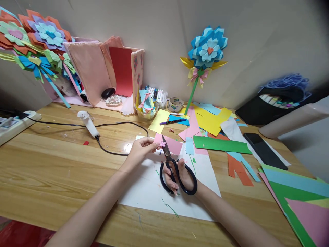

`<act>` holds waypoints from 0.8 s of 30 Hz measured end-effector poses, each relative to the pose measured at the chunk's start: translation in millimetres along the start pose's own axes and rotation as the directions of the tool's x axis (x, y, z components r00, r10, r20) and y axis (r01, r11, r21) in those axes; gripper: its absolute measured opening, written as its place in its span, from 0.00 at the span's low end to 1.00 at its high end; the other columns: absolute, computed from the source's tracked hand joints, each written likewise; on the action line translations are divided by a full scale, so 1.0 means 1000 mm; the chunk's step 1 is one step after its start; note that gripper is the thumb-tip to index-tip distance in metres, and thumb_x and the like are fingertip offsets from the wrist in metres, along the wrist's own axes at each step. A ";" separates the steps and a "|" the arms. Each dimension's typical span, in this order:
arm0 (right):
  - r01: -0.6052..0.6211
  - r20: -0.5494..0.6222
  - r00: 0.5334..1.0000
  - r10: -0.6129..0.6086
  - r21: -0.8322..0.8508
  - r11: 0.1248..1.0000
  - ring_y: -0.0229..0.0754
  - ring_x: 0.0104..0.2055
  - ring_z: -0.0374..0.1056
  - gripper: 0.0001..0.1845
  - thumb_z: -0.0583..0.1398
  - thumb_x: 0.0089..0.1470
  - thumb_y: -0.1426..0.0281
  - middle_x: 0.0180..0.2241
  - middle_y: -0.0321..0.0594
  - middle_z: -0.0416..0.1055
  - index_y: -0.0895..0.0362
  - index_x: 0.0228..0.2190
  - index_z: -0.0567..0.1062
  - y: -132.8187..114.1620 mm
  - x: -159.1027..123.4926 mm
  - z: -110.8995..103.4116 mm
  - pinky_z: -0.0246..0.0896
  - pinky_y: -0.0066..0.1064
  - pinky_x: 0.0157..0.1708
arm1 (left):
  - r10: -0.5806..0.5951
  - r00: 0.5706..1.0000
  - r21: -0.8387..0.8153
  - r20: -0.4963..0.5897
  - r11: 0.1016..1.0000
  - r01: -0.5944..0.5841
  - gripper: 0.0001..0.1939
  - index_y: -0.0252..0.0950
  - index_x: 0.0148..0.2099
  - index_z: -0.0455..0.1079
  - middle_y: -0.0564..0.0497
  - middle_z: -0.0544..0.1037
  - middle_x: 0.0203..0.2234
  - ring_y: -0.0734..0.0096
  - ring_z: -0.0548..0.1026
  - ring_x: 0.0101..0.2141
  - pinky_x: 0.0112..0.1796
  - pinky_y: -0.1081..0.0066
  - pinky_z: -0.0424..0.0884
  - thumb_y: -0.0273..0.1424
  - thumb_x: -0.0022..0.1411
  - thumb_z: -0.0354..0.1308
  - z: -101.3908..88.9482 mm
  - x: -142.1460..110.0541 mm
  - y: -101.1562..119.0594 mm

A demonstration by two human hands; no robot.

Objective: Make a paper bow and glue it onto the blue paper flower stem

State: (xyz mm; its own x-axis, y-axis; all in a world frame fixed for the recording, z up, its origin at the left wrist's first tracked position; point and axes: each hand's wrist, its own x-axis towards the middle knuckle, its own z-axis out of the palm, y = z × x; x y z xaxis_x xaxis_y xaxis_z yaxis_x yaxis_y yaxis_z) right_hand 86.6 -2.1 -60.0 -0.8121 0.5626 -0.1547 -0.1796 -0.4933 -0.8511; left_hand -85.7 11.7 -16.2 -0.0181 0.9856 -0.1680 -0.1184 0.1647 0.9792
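My left hand (143, 150) pinches a small pink paper flower (162, 144) between thumb and fingertips. In my right hand (178, 176) is a pair of scissors (168, 156) with black looped handles and dark blades. The blades point up and away from me and lie right beside the flower; whether they touch it I cannot tell. Below both hands lies a white sheet of paper (144, 197), marked with green strokes and small scraps. Just beyond the hands is a pink piece of paper (173, 145).
A glue gun (88, 125) with a black cord sits at left. Behind are a pink box (87, 72), a scrap bowl (147, 109) and a blue paper flower (208, 48). To the right lie a green strip (222, 144), a phone (264, 151) and coloured sheets (290, 192).
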 end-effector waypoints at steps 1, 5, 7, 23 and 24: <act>0.000 0.005 1.000 0.000 0.005 1.000 0.29 0.08 0.51 0.37 0.44 0.36 0.34 0.10 0.28 0.59 0.56 0.23 0.59 0.001 0.000 -0.001 0.53 0.22 0.07 | 0.001 1.000 0.001 0.000 1.000 -0.001 0.11 0.32 0.27 0.72 0.51 0.74 0.22 0.78 0.66 0.23 0.28 0.77 0.61 0.36 0.47 0.63 0.000 0.000 0.000; -0.023 0.015 1.000 0.023 0.012 1.000 0.29 0.07 0.49 0.37 0.44 0.35 0.33 0.10 0.28 0.58 0.56 0.23 0.59 0.003 0.001 -0.004 0.52 0.22 0.06 | 0.011 1.000 0.000 -0.005 1.000 -0.011 0.12 0.31 0.28 0.72 0.50 0.74 0.22 0.77 0.65 0.24 0.28 0.76 0.61 0.37 0.48 0.62 -0.002 0.000 0.001; -0.027 0.024 0.999 0.027 0.012 1.000 0.29 0.07 0.49 0.38 0.42 0.35 0.33 0.10 0.27 0.58 0.56 0.23 0.59 0.003 0.001 -0.005 0.51 0.22 0.05 | 0.021 1.000 0.007 -0.020 1.000 -0.020 0.12 0.31 0.27 0.72 0.50 0.74 0.22 0.77 0.65 0.24 0.28 0.76 0.61 0.37 0.48 0.61 -0.002 0.000 0.002; -0.037 0.008 0.999 0.037 -0.020 0.999 0.30 0.07 0.51 0.39 0.43 0.34 0.32 0.10 0.28 0.58 0.57 0.22 0.59 0.000 -0.002 -0.002 0.52 0.22 0.05 | 0.032 0.999 0.113 -0.043 0.993 -0.027 0.14 0.33 0.23 0.70 0.52 0.72 0.19 0.77 0.64 0.22 0.25 0.76 0.60 0.40 0.44 0.63 -0.002 -0.003 0.011; -0.039 0.009 0.999 0.039 -0.016 0.999 0.30 0.07 0.51 0.39 0.43 0.33 0.32 0.10 0.28 0.58 0.57 0.22 0.59 0.000 -0.002 -0.002 0.52 0.22 0.06 | 0.032 0.998 0.124 -0.044 0.992 -0.027 0.14 0.33 0.23 0.70 0.52 0.72 0.19 0.77 0.64 0.22 0.25 0.76 0.59 0.40 0.44 0.63 -0.002 -0.003 0.012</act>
State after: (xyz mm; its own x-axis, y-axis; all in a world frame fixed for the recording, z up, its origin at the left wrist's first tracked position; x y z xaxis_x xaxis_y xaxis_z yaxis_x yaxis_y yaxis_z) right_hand 89.0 -1.6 -60.5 -0.8237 0.5368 -0.1830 -0.1393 -0.5043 -0.8522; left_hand -88.8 10.5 -4.3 -0.0659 0.9878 -0.1409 0.0058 0.1416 0.9899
